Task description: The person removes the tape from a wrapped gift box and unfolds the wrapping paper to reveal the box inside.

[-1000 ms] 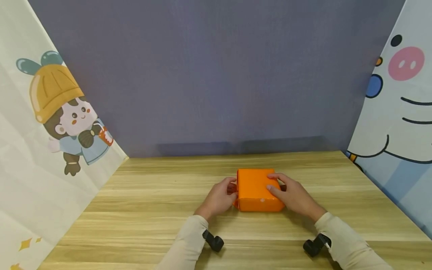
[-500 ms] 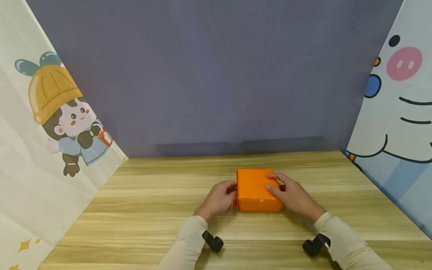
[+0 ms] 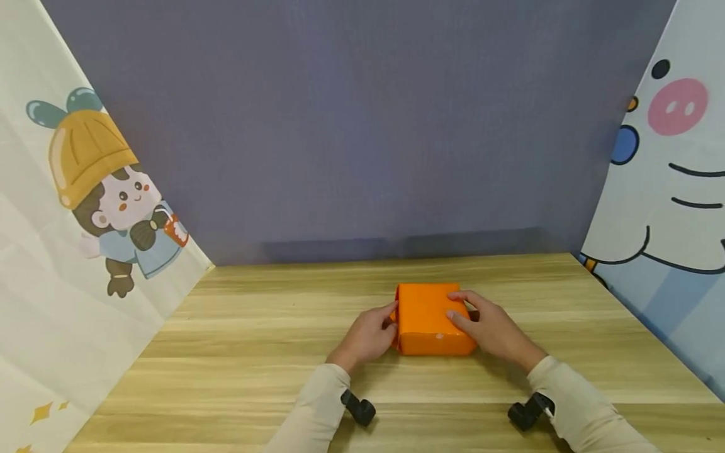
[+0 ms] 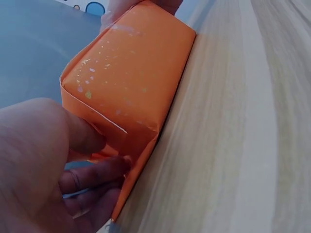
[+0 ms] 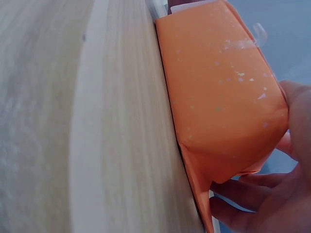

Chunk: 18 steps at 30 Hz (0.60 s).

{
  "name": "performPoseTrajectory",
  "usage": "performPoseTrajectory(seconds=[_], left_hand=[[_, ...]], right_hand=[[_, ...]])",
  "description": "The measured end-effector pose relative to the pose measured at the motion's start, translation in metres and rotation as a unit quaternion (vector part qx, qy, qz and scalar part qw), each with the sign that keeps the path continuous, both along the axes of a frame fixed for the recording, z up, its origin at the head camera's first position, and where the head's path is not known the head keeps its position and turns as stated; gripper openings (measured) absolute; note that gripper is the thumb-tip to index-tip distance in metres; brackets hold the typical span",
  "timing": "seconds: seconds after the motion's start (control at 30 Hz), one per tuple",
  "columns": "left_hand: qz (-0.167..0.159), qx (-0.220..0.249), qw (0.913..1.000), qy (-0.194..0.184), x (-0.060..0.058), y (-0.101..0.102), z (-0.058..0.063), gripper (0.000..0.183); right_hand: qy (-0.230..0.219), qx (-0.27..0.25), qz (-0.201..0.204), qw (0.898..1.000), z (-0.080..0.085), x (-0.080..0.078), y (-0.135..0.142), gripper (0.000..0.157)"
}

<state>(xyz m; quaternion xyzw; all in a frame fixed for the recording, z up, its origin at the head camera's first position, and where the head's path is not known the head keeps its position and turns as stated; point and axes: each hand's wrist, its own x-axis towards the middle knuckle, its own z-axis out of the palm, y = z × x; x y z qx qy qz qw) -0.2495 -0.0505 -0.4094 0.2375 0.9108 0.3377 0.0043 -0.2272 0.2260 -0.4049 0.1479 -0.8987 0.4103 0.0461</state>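
touching the orange package [image 3: 430,308], contents hidden: left grip [image 3: 365,336], right grip [image 3: 498,330]

The left hand [image 3: 367,333] now extends its fingers straighter against the left end of the orange package [image 3: 430,308].

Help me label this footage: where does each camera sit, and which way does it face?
Head: on the head, facing forward and down at the orange package and table; left hand, right hand and sleeves show.
Left wrist: on that wrist, facing the package's left end; left hand at picture left, part of the right hand beyond.
Right wrist: on that wrist, facing the package's right end; right hand at picture right.
Shared: both wrist views show the package's speckled side.
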Motion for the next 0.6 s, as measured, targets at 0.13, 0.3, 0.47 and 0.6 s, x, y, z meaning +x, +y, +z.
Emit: performPoseTrajectory(seconds=[0.13,0.3,0.47,0.6], left_hand=[[0.003,-0.009,1.0,0.003,-0.0008,0.0001,-0.0008,0.048],[-0.003,-0.016,0.9995,0.029,-0.0025,0.0019,-0.0005,0.03],[-0.001,-0.048,0.9962,0.072,-0.0023,0.0037,-0.0015,0.022],[0.0,-0.053,0.9937,0.099,-0.0018,0.0036,-0.004,0.007]], right_hand=[[-0.008,0.002,-0.002,1.0,0.0003,0.0,-0.0002,0.055],[-0.005,0.006,-0.007,1.0,0.0012,0.0,0.0,0.055],[-0.002,0.006,-0.007,1.0,0.0014,0.0007,-0.0001,0.055],[-0.005,0.002,-0.002,1.0,0.0008,0.0017,-0.0009,0.055]])
